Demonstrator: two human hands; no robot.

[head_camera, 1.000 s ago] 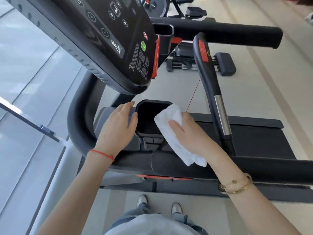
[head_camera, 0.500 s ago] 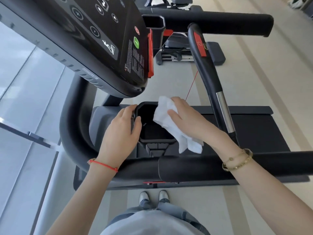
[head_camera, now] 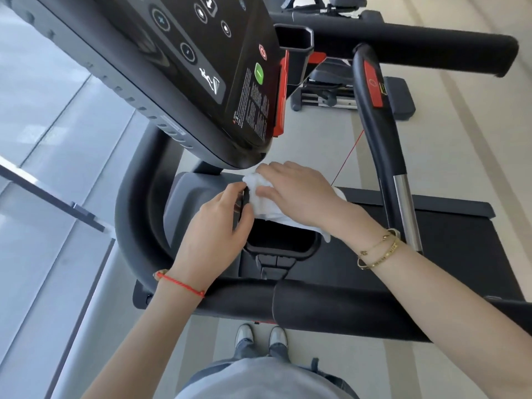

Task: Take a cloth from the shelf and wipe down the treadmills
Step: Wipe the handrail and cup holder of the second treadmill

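My right hand (head_camera: pixel 299 194) presses a white cloth (head_camera: pixel 259 204) with spread fingers onto the far rim of the treadmill's black cup holder (head_camera: pixel 276 250), just under the lower edge of the console (head_camera: pixel 201 67). Part of the cloth trails under my right wrist. My left hand (head_camera: pixel 213 228) grips the cup holder's left rim, finger and thumb curled round it. The holder's inside is dark and partly covered by both hands.
A thick black handlebar (head_camera: pixel 316 306) crosses in front of my body, and a curved side handle (head_camera: pixel 374 133) with a red button rises on the right. The treadmill belt (head_camera: pixel 449 240) lies right. Another machine (head_camera: pixel 331 93) stands behind. A glass wall (head_camera: pixel 43 110) runs along the left.
My right hand has slid the cloth from the holder's right rim up to its far left corner under the console. My left hand moved from resting beside the holder to gripping its left rim.
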